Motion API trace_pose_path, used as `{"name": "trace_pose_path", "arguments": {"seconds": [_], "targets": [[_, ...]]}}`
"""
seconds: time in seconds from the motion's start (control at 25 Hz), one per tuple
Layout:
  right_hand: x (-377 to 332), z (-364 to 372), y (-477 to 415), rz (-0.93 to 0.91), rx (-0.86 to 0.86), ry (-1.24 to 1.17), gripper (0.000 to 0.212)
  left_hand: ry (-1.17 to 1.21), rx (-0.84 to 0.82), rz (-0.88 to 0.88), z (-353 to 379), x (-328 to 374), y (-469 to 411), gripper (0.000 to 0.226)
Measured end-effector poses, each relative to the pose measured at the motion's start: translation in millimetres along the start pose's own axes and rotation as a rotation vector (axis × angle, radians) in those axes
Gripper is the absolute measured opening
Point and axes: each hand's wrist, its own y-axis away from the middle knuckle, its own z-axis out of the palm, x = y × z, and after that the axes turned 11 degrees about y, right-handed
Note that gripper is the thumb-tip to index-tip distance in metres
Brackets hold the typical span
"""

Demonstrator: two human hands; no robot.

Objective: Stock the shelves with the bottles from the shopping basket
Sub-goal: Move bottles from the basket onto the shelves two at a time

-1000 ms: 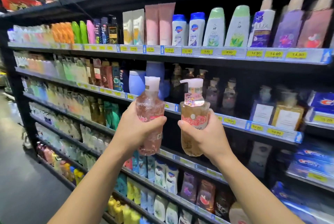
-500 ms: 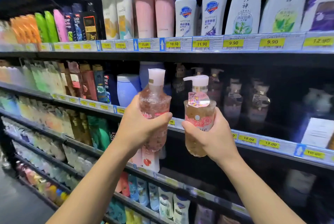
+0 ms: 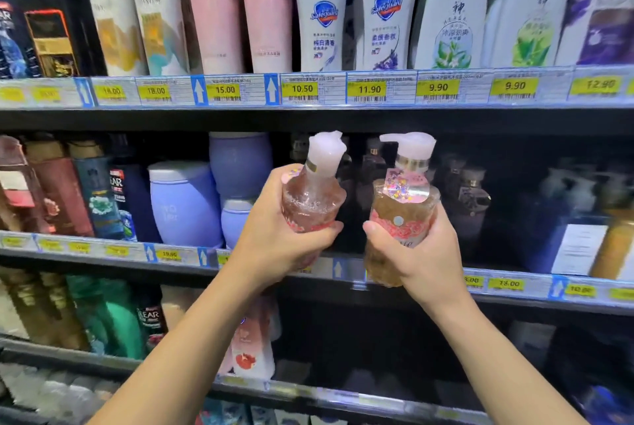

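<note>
My left hand (image 3: 274,236) grips a clear pink pump bottle (image 3: 314,198) round its body, tilted a little to the right. My right hand (image 3: 422,253) grips an amber pump bottle (image 3: 401,205) with a pink flowered label, held upright. Both bottles hang in front of the middle shelf (image 3: 507,290), level with a dark gap where similar pump bottles (image 3: 470,194) stand further back. The shopping basket is out of view.
Lilac jars (image 3: 185,205) stand just left of my left hand on the middle shelf. The top shelf (image 3: 343,105) holds tubes and white bottles above yellow price tags. Boxed bottles (image 3: 579,246) sit at the right. Lower shelves carry more bottles.
Both hands have carried the bottles closer to the middle shelf, and the view has closed in on the shelves. The left bottle has tipped slightly to the right.
</note>
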Motion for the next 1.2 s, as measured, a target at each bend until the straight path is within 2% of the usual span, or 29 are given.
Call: {"name": "trace_pose_path", "arguments": {"seconds": [0.08,0.24,0.4,0.48,0.64,0.84,1.04,1.2], "targets": [[-3,-1,-1,0.0,0.052,0.031,0.052,-0.008,-0.064,0.013,-3,-13,-15,0.074],[-7,-2,0,0.012,0.163,0.093,0.058,-0.044,-0.121,-0.025,2,-35,-40,0.063],[-5,-11,3,0.01,0.228,0.148,0.063,0.041,-0.178,-0.175,13,-55,-52,0.032],[-4,-17,3,0.009,0.242,0.172,0.066,0.046,-0.158,-0.22,16,-66,-57,0.025],[-2,-23,0,0.001,0.259,0.179,0.066,0.125,-0.075,-0.324,21,-83,-67,0.033],[0,-19,-6,-0.001,0.237,0.154,0.064,0.245,-0.071,-0.368,24,-96,-83,0.05],[6,-8,-11,0.02,0.194,0.145,0.073,0.109,-0.118,-0.334,32,-99,-98,0.043],[9,-3,-12,0.015,0.163,0.128,0.064,0.001,-0.089,-0.322,36,-97,-103,0.039]]}}
